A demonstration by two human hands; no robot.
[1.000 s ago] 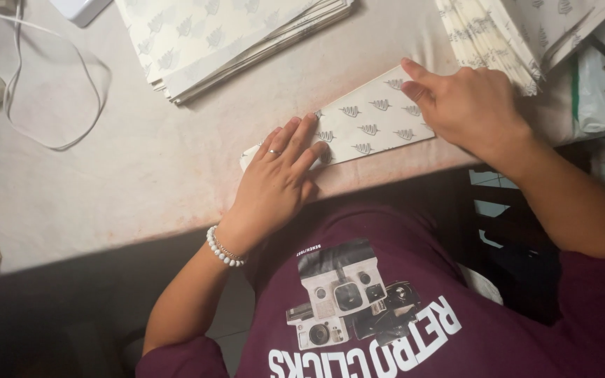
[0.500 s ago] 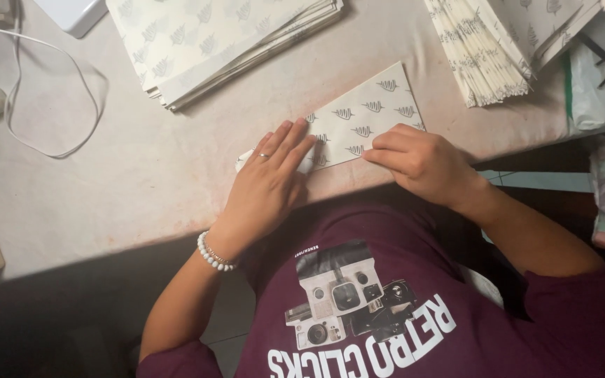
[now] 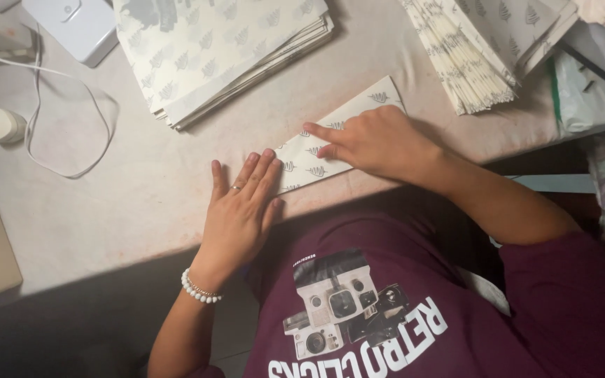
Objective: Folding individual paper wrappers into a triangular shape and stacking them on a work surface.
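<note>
From the head camera, looking down, a folded paper sheet (image 3: 330, 143) lies flat on the pale table (image 3: 106, 210), near its front edge and just in front of the person's chest. The sheet is cream with small grey leaf prints and runs at a slant, its far corner pointing up and to the right. The left hand (image 3: 239, 210) rests flat with its fingers together and extended, the tips pressing the sheet's lower left end; a ring sits on one finger and a white bead bracelet (image 3: 201, 287) circles the wrist. The right hand (image 3: 376, 140) lies on the middle of the sheet, the index finger stretched out along the fold and the other fingers curled under, pinching nothing.

The sheet looks thin, light and limp, easy to crease and likely to slide on the smooth table unless pinned; a free corner or edge seems the best place to lift it.

Beyond it, a stack of like printed sheets (image 3: 225, 49) lies at the top centre, and a fanned pile of folded pieces (image 3: 477, 56) at the top right. A white box (image 3: 78, 24) sits top left, with a white cable (image 3: 64, 119) looping beside a small round white container (image 3: 1, 124).
</note>
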